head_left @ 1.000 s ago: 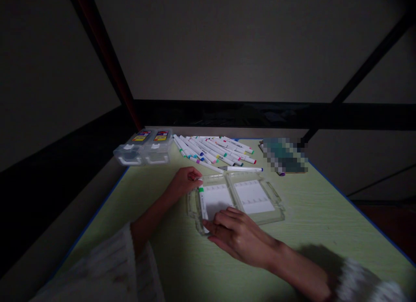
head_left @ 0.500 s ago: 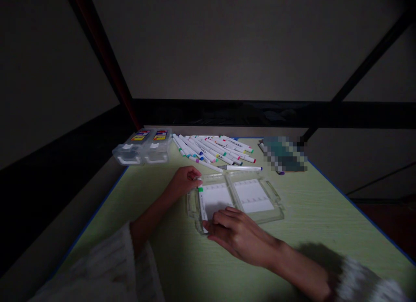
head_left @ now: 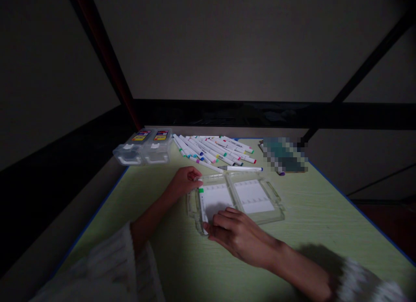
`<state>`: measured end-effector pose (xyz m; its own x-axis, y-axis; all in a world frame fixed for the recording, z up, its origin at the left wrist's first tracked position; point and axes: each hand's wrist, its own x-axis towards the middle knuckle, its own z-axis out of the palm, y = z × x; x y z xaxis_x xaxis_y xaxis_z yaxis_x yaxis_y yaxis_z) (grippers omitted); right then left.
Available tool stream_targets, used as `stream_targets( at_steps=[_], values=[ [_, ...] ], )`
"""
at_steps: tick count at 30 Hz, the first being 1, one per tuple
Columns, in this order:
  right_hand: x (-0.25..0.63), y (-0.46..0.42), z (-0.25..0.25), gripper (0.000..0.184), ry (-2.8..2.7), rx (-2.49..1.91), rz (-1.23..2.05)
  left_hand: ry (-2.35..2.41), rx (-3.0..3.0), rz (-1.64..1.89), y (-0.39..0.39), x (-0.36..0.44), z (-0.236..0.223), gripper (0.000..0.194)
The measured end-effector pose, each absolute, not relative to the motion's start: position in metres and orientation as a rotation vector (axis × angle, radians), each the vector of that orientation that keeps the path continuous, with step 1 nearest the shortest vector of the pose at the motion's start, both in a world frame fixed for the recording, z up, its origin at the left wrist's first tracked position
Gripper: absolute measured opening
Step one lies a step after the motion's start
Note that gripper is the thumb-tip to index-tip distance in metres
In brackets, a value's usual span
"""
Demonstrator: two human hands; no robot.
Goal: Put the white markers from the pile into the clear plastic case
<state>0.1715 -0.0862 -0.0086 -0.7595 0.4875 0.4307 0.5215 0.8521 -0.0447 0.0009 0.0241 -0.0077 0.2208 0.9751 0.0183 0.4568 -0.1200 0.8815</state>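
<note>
An open clear plastic case lies flat on the green table, both halves lined with white inserts. One white marker with a green cap rests along the case's left edge. My left hand curls against the far left corner of the case, fingers closed on its rim. My right hand lies on the near left corner, fingers bent and pressing on the marker's lower end.
A row of several white markers with coloured caps lies beyond the case, one more just behind it. Two closed clear cases stand at the far left corner. A blurred dark object sits far right. Dark rails surround the table.
</note>
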Motion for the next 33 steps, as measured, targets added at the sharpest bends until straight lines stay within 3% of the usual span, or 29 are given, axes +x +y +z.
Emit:
stream_targets(
  at_steps=[33],
  values=[
    [0.1725, -0.0865, -0.0109, 0.013, -2.620, -0.716, -0.160, 1.363, 1.715, 0.791, 0.0248, 0.0011, -0.0070, 0.018]
  ],
)
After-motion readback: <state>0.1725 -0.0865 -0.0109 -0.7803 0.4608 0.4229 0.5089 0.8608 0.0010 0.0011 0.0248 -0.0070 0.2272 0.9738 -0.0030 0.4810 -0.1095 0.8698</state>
